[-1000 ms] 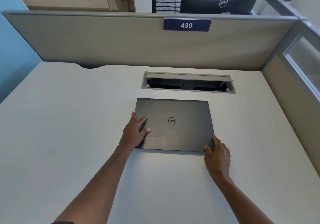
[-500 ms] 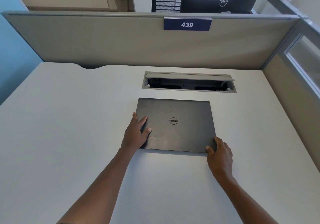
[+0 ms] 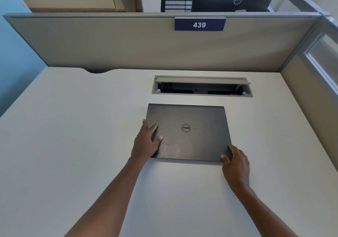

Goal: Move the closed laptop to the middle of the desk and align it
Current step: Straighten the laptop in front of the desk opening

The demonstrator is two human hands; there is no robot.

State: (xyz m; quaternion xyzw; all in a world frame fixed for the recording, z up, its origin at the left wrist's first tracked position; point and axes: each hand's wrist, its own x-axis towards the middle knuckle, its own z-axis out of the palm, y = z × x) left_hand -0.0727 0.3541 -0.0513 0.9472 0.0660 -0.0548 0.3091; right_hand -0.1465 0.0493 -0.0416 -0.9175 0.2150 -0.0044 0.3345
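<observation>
Closed laptop (image 3: 188, 133) flat on the table (image 3: 73, 145), just below the cable hatch (image 3: 202, 86). Left hand (image 3: 146, 143) lies flat on lid w/ fingers spread, no clench. Right hand (image 3: 236, 165) pinches the near-right corner, grip closed on it.

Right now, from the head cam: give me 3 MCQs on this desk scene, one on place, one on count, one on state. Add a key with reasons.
1. Where does the laptop lie relative to the cable tray opening?
A. Nearer the person than it
B. Left of it, at the desk's edge
C. Over it

2. How many hands touch the laptop?
A. None
B. One
C. Two

3. What state is the laptop in?
A. Open
B. Closed, flat on the desk
C. Closed, standing on edge

Key:
1. A: the opening sits just beyond the laptop's far edge.
2. C: the left hand rests on the lid's near left part and the right hand is at the near right corner.
3. B: the lid is down, logo up.
</observation>
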